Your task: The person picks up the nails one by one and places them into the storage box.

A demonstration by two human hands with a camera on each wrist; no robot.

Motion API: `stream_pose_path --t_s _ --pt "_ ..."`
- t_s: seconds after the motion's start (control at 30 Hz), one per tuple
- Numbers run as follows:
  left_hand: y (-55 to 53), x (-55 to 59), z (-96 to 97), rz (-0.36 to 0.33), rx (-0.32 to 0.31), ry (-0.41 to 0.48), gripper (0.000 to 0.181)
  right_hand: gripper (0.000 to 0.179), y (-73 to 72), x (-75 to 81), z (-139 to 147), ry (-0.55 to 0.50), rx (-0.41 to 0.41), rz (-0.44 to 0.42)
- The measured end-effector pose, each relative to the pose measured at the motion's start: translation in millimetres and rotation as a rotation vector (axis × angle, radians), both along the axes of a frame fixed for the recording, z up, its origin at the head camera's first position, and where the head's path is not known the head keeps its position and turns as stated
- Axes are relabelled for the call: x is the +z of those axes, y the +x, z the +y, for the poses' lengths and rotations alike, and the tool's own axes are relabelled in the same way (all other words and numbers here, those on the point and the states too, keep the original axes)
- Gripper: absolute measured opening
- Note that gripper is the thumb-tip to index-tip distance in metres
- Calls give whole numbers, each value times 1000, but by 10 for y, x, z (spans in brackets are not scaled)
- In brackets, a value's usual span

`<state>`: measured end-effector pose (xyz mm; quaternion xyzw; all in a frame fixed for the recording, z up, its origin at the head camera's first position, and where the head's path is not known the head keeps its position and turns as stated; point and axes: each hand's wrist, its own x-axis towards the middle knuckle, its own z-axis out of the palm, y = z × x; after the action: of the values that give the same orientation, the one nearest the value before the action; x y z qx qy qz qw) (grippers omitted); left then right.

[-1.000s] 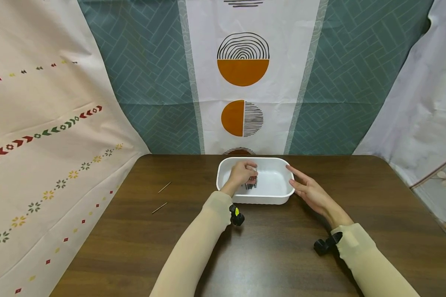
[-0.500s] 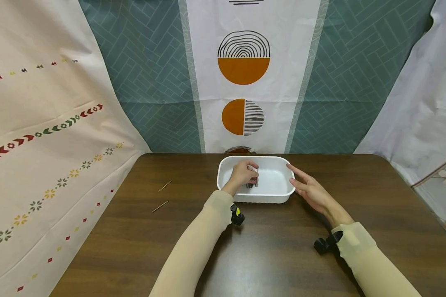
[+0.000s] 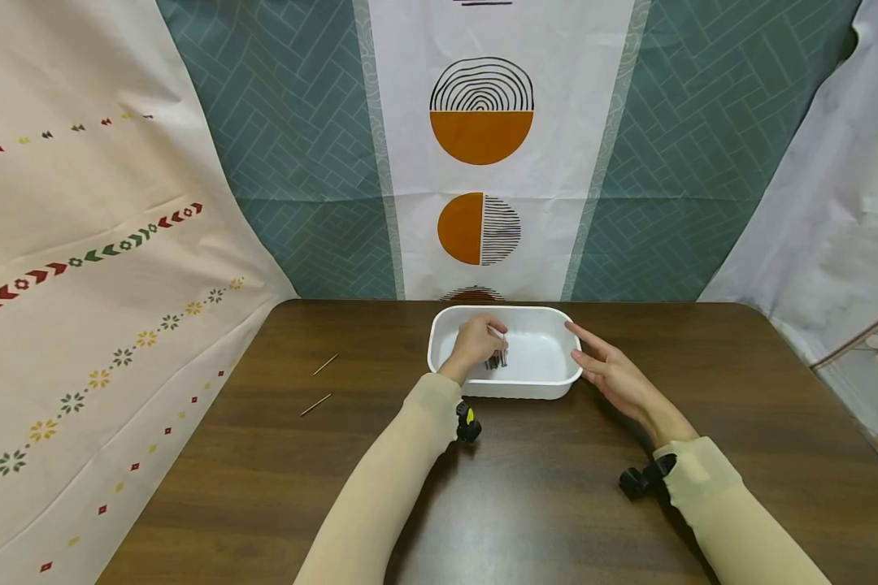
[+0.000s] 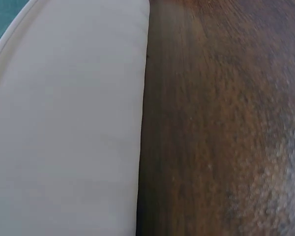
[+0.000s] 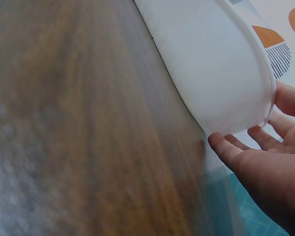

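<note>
A white plastic tray point(image 3: 541, 390) stands near the table's far edge. My left hand point(image 3: 474, 341) reaches down into its left half with curled fingers, and seems to pinch a thin metal nail point(image 3: 504, 356). Several more dark, thin nails point(image 3: 493, 362) lie under the fingertips; the hand hides part of them. My right hand point(image 3: 615, 378) rests against the tray's right end, fingers spread and fairly straight, touching the rim and wall. In the right wrist view, the thumb and fingers of the right hand point(image 5: 280, 162) lie about the tray's end point(image 5: 221, 69). The left wrist view shows no hand.
Two thin metal nails point(image 3: 325, 365) lie apart on the brown wooden table point(image 3: 366, 463), left of the tray. A patterned cloth point(image 3: 483, 162) hangs behind the table's far edge. More cloth hangs on both sides.
The left hand's fingertips have shifted slightly inside the tray, and more of the nails shows below them. The right hand stays at the tray's end. The head view has tilted slightly.
</note>
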<state>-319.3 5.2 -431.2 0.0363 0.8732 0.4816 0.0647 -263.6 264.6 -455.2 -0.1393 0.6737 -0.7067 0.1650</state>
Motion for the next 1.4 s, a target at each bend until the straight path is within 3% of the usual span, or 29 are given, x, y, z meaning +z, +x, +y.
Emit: stream_pose_path --t_s 0.2,0.47,0.57,0.93,1.1,1.27,1.4 --pt "12 5 0 35 16 -137 20 68 6 6 -3 3 1 0" --pt "52 24 35 81 -45 -327 21 68 6 10 5 10 -1 -2" --pt "52 31 40 89 -45 -346 23 68 8 15 8 14 -2 0" --pt "9 10 33 75 -44 -299 22 67 6 3 -1 5 0 18" --pt "-2 0 23 57 -46 -202 22 68 8 2 0 3 0 11" --pt "-22 1 18 91 -60 -153 21 67 5 -10 4 1 1 15" --pt "-18 56 0 68 -71 -3 22 68 6 -10 13 16 4 12"
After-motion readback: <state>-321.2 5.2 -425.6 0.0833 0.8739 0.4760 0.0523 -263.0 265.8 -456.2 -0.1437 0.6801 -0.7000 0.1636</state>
